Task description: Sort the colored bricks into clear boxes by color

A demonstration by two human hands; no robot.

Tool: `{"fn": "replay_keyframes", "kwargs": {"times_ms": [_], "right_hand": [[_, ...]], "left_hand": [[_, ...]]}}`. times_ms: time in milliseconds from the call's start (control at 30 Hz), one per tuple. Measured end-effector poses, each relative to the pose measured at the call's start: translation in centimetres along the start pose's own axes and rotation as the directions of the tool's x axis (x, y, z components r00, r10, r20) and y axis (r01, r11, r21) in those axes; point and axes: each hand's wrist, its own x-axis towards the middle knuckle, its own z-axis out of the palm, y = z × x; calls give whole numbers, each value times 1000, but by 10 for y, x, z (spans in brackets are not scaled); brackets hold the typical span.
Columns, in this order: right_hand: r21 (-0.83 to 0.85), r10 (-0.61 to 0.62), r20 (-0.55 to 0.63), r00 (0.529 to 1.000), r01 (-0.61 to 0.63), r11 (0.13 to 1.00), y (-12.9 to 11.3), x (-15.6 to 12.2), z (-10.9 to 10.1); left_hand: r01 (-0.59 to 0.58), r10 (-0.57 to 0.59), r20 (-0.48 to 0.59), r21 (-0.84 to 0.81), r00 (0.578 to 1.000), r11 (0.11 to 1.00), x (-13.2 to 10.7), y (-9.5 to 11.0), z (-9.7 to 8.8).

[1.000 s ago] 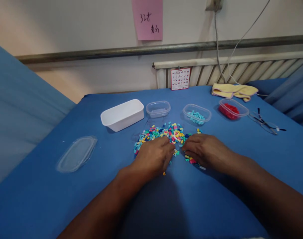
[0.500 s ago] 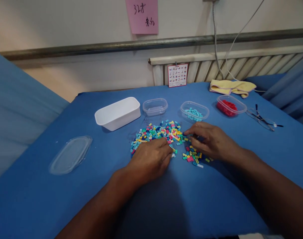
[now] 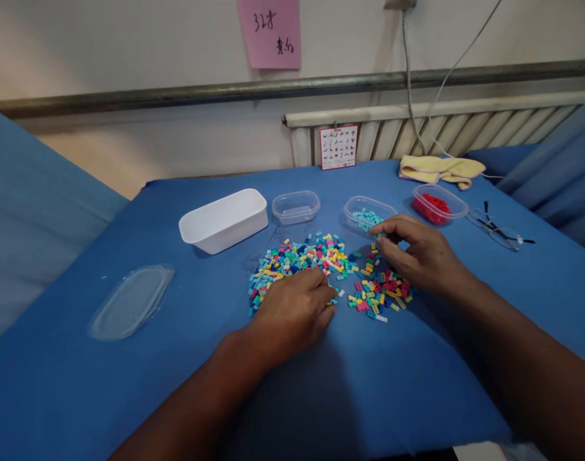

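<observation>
A pile of small coloured bricks (image 3: 302, 258) lies on the blue table (image 3: 129, 378), with a smaller heap (image 3: 379, 291) to its right. My left hand (image 3: 295, 310) rests knuckles-up at the pile's near edge, fingers curled onto the bricks. My right hand (image 3: 417, 253) hovers above the smaller heap near a clear tub of light-blue bricks (image 3: 369, 213), fingertips pinched; what they hold is too small to make out.
A white rectangular tub (image 3: 223, 219) and an empty clear tub (image 3: 296, 206) stand behind the pile. A clear tub of red bricks (image 3: 439, 203), glasses (image 3: 498, 232) and a yellow cloth (image 3: 441, 169) sit at the right. A clear lid (image 3: 131, 301) lies at the left.
My right hand has lifted off the smaller heap and moved back and right toward the light-blue tub, uncovering those bricks. My left hand has stayed at the pile's edge.
</observation>
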Motion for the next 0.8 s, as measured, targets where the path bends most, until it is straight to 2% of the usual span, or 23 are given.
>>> {"fn": "replay_keyframes", "kwargs": {"times_ms": [167,233,533,700,800], "right_hand": [[-93,45,-220,974,-67,993,15,4,-9],[-118,47,-270,962,-81,990,23,5,-12],[-298,-69,-226,972,-2,955,61,22,-2],[-300,-119,-234,965,45,953,53,17,-4],[-236,-146,-240,960,88,968,36,10,-2]], "left_hand": [[-45,48,-47,52,998,998,1,-1,11],[-66,70,-53,66,996,996,1,-1,13],[-164,169,-70,63,983,984,3,0,11],[-143,143,-66,8,988,990,2,0,14],[-85,72,-134,-92,988,992,1,-3,14]]}}
